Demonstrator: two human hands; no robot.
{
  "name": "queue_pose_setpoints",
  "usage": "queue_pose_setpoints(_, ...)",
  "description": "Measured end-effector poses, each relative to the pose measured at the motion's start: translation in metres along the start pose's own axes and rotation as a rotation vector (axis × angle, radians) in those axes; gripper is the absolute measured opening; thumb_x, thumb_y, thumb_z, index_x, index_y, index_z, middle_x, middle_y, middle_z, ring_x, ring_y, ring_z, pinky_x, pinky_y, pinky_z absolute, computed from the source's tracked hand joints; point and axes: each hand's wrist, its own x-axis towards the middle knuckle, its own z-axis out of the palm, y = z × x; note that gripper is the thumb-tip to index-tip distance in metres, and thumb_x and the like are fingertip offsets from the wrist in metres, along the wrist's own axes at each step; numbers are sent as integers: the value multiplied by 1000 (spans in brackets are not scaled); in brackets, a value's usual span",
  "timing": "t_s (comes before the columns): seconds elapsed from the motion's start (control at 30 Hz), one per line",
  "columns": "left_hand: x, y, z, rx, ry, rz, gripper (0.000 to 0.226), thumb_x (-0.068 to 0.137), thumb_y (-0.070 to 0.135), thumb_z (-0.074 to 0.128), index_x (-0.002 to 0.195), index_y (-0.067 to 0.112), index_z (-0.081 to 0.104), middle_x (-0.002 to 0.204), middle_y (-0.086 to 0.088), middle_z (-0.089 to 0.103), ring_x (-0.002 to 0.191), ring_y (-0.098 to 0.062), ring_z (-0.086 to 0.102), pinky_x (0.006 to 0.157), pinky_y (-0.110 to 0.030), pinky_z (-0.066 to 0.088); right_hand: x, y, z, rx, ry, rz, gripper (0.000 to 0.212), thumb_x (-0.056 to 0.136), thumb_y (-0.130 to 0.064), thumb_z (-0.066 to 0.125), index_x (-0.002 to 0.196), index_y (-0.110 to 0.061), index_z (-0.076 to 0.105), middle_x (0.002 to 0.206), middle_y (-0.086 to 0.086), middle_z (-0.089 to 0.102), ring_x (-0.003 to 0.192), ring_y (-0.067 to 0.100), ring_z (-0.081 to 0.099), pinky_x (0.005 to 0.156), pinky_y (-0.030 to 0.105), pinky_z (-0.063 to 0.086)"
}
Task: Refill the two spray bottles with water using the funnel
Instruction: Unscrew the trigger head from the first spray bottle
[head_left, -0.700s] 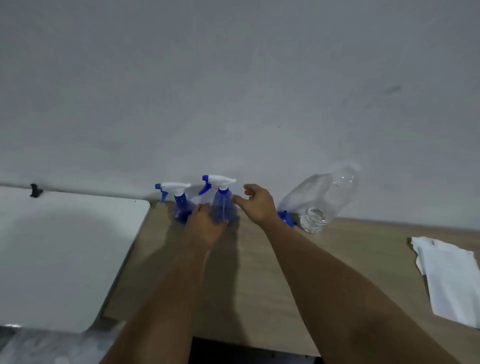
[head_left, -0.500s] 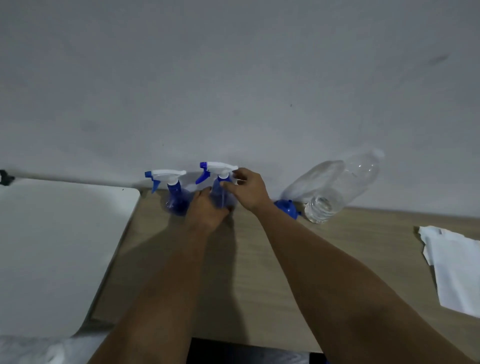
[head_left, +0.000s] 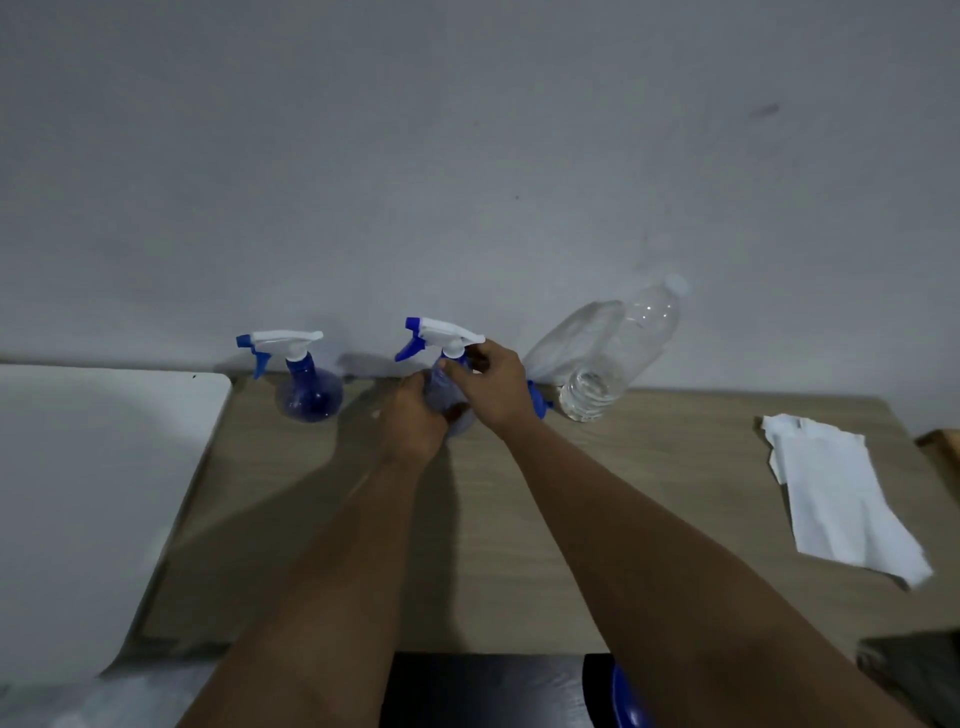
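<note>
Hands: both of mine are together on the nearer spray bottle (head_left: 445, 387), at the back of the wooden table (head_left: 467, 545).
Left hand (head_left: 415, 415): my fingers wrap round the bottle's blue, rounded body from the left.
Right hand (head_left: 491, 387): my thumb and fingers pinch the neck just under the white trigger head (head_left: 441, 332).
Nearer bottle: upright, nozzle pointing left; I cannot tell how much water is in it.
Second spray bottle (head_left: 301, 379): upright to the left, apart from my hands, close to the wall (head_left: 467, 156), cap on.
Funnel (head_left: 537, 400): a blue piece shows just behind my right wrist, mostly hidden.
Water bottle (head_left: 608, 358): clear plastic, leaning against the wall, right of the funnel, white cap on.
White cloth (head_left: 841, 493): flat on the table, far right.
White surface (head_left: 93, 493): adjoins the table on the left.
</note>
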Motion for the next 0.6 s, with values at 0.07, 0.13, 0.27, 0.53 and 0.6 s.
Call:
queue_pose_setpoints(0.07, -25, 11, 15, -55, -44, -46, 33, 79, 25, 78, 109, 17, 67, 100, -1, 73, 93, -23, 69, 83, -39, 57, -20, 3, -23, -7, 25, 17, 13, 87, -15, 78, 99, -20, 75, 82, -11, 73, 77, 3, 67, 72, 17, 52)
queue_pose_setpoints(0.13, -52, 18, 33, -126, -77, -101, 40, 77, 24, 81, 112, 13, 67, 106, -2, 73, 97, -23, 69, 88, -42, 57, -43, 8, -46, -2, 36, 36, 12, 86, -13, 78, 96, -19, 76, 81, -8, 74, 78, 9, 68, 74, 23, 53)
queue_pose_setpoints(0.27, -97, 22, 66, -111, -60, -97, 33, 73, 21, 82, 102, 17, 67, 97, 2, 74, 90, -21, 70, 82, -41, 58, -87, 23, -79, -5, 68, 72, 20, 84, -11, 78, 88, -31, 74, 77, -16, 74, 78, 4, 71, 71, 17, 52)
queue_pose_setpoints(0.53, -137, 14, 96, -183, -62, -30, 33, 78, 8, 78, 94, 34, 64, 95, 8, 72, 91, -18, 70, 83, -40, 59, -128, 57, -100, 49, 142, 146, 33, 78, -15, 87, 109, -16, 78, 97, -5, 80, 93, 5, 74, 80, 21, 58)
queue_pose_setpoints(0.6, -135, 11, 100, -142, -58, 10, 29, 80, 10, 75, 104, 24, 66, 103, 1, 70, 96, -22, 69, 86, -46, 56, -127, 59, -100, 83, 149, 143, 30, 79, -14, 86, 108, -16, 78, 96, -5, 80, 92, 6, 75, 81, 23, 59)
